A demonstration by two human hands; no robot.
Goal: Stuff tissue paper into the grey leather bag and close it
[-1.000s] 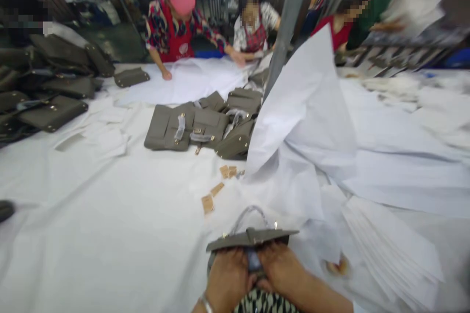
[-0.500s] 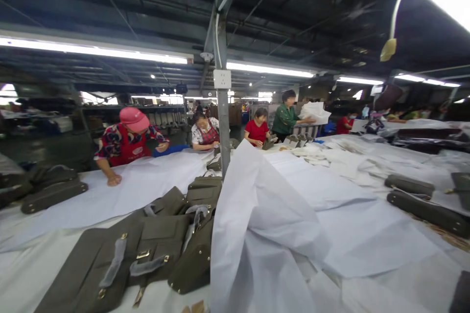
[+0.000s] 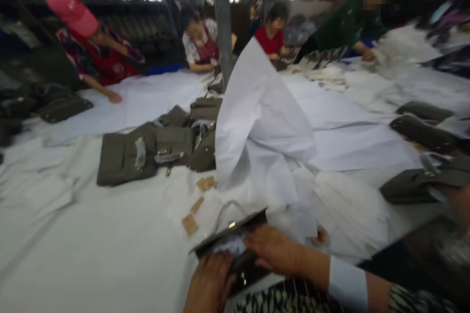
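Note:
A dark olive handbag (image 3: 245,270) with a raised handle and gold-coloured fittings tilts toward me at the near table edge. Its mouth is parted and something whitish shows inside. At the left end of the mouth, my left hand (image 3: 211,279) grips the near rim, fingers over it and thumb on the outer side. My right hand (image 3: 275,250) holds the rim farther right, its fingers reaching over the mouth. A pale band circles the right forearm. Motion blurs the fingertips.
Olive handbags (image 3: 127,159) lie beyond on the left, near brown tags (image 3: 189,224). A large white paper sheet (image 3: 271,88) stands crumpled before the post (image 3: 221,19). Paper stacks (image 3: 348,210) lie right. Co-workers stand across the table; another person's hand (image 3: 460,203) is at far right.
My view has tipped downward, bringing both my hands and the handbag they hold into sight. The green-sleeved co-worker leans lower, with the white bundle now at the table.

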